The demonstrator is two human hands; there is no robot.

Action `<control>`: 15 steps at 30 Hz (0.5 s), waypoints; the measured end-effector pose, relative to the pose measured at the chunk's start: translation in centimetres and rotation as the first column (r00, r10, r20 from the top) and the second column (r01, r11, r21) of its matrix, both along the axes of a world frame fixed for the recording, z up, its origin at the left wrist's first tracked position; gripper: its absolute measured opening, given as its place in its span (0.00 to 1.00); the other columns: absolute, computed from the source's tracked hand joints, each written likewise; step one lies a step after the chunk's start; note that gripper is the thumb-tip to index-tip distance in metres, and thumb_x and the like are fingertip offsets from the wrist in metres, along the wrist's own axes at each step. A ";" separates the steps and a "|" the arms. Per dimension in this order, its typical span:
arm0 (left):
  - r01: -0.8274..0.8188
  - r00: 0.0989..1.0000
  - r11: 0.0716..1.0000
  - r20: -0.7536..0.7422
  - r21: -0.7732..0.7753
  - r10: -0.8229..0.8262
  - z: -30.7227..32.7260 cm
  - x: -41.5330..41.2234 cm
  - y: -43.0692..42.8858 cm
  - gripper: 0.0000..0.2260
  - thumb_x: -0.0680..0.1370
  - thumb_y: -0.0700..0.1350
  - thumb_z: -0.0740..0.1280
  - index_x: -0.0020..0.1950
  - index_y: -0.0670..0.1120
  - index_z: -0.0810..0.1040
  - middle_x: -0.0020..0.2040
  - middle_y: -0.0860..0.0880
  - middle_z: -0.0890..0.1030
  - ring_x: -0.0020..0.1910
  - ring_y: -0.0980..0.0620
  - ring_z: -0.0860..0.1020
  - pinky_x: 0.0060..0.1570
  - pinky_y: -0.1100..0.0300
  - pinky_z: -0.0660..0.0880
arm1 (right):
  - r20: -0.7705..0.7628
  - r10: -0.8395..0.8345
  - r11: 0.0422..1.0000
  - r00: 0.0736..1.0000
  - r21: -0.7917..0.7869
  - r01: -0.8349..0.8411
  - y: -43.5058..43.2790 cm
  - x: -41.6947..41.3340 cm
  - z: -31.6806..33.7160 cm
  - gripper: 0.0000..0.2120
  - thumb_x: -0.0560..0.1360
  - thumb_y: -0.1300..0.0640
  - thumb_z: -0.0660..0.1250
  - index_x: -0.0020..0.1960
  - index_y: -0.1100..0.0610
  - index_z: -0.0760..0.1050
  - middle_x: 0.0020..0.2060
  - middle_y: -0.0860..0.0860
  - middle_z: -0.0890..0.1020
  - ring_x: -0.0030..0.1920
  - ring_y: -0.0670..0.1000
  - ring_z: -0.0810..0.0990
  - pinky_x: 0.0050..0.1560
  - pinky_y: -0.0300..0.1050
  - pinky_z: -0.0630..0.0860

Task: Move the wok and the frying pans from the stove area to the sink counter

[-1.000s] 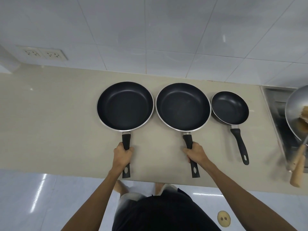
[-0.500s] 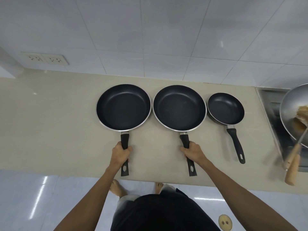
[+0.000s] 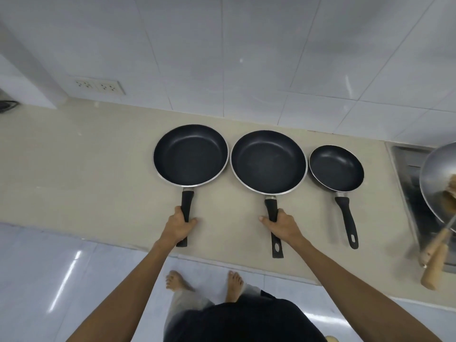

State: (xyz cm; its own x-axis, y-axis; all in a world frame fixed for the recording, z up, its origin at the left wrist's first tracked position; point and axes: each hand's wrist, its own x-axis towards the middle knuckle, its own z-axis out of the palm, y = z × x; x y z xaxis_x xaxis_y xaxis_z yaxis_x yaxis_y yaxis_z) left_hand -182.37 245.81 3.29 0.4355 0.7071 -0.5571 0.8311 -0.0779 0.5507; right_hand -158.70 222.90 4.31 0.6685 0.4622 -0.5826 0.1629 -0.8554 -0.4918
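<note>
Three black non-stick frying pans stand in a row on the beige counter (image 3: 74, 169), handles toward me. My left hand (image 3: 179, 225) is closed around the handle of the left pan (image 3: 190, 156). My right hand (image 3: 281, 224) grips the handle of the middle pan (image 3: 269, 161). The small pan (image 3: 336, 169) sits untouched to the right, its handle free. A steel wok (image 3: 436, 178) with a wooden handle juts in at the far right edge over the stove, partly cut off by the frame.
The recessed steel stove (image 3: 404, 174) lies at the right. White tiled wall runs behind the counter, with two sockets (image 3: 98, 87) at the left. Bare counter stretches left of the pans. My feet stand on the glossy floor below the counter edge.
Both hands have stayed on their pan handles. The view has pulled back and shifted, so the pans sit further right in the frame and my feet show.
</note>
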 end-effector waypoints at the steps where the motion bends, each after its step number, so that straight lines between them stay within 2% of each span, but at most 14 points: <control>1: 0.001 1.000 1.000 0.008 0.004 -0.001 0.1 -0.2 -0.3 0.23 0.78 0.50 0.70 0.65 0.39 0.66 0.54 0.40 0.78 0.51 0.38 0.79 0.48 0.50 0.76 | 0.010 0.012 1.000 1.000 0.007 -0.012 -0.2 -0.1 0.1 0.30 0.75 0.36 0.69 0.61 0.63 0.72 0.55 0.61 0.82 0.56 0.62 0.81 0.56 0.55 0.79; 6: 0.031 0.999 0.999 0.024 -0.019 -0.031 1.1 -1.6 -2.0 0.27 0.79 0.48 0.70 0.71 0.40 0.63 0.57 0.39 0.77 0.51 0.39 0.78 0.39 0.53 0.78 | 0.070 0.028 0.998 0.997 0.060 -0.032 -1.4 -1.4 1.1 0.28 0.77 0.38 0.68 0.56 0.64 0.74 0.51 0.62 0.82 0.53 0.62 0.81 0.54 0.56 0.79; 11: 0.133 0.991 0.991 -0.024 0.003 -0.133 1.9 -4.1 -3.8 0.30 0.78 0.50 0.70 0.74 0.41 0.60 0.58 0.39 0.78 0.54 0.40 0.79 0.52 0.50 0.78 | 0.062 0.038 0.988 0.997 0.149 -0.047 -3.6 -3.5 1.7 0.24 0.80 0.40 0.64 0.52 0.63 0.73 0.45 0.64 0.84 0.42 0.60 0.84 0.49 0.56 0.81; 15: 0.200 0.979 0.978 -0.040 0.058 -0.198 3.3 -6.1 -5.1 0.31 0.78 0.51 0.71 0.74 0.41 0.61 0.66 0.39 0.76 0.62 0.39 0.77 0.59 0.50 0.75 | 0.106 0.034 0.994 0.994 0.102 -0.045 -5.2 -4.8 3.1 0.30 0.82 0.38 0.58 0.63 0.65 0.73 0.54 0.64 0.82 0.57 0.63 0.80 0.60 0.57 0.77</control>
